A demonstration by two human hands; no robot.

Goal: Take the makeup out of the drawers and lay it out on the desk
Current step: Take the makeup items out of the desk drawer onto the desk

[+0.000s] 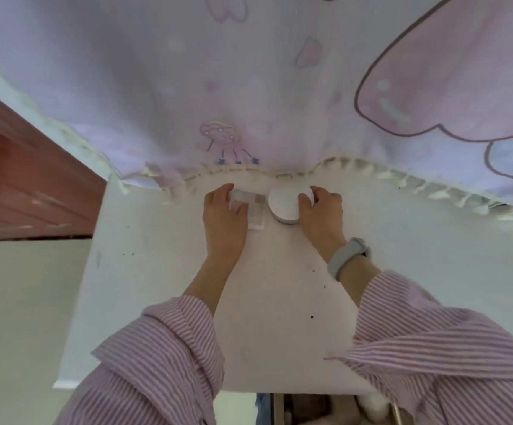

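At the far left a reddish-brown wooden cabinet [19,179] stands beside the white desk [163,271], blurred. Across the top hangs a pale lilac curtain [187,72] printed with pink cartoon shapes, its fringed hem lying on the desk's far edge.

Just below that hem, near the middle of the desk, lie two pieces of makeup, side by side and almost touching. On the left is one clear, flat rectangular palette [253,210] with pinkish pans showing through its lid; it rests on the desk surface. The left hand [224,219] covers its left part, fingers curled over the case and thumb on its near side, gripping it. To the right sits one round white compact [285,205], a thick disc with a plain lid, also resting on the desk. The right hand [322,216] grips its right rim, fingers bent around the edge.

One light grey wristband [348,256] circles the right wrist. Both forearms wear pink-and-white striped sleeves [169,348]. At the bottom edge, under the desk's near side, an open drawer [310,409] shows dark contents too dim to name and one whitish rounded object [374,406].
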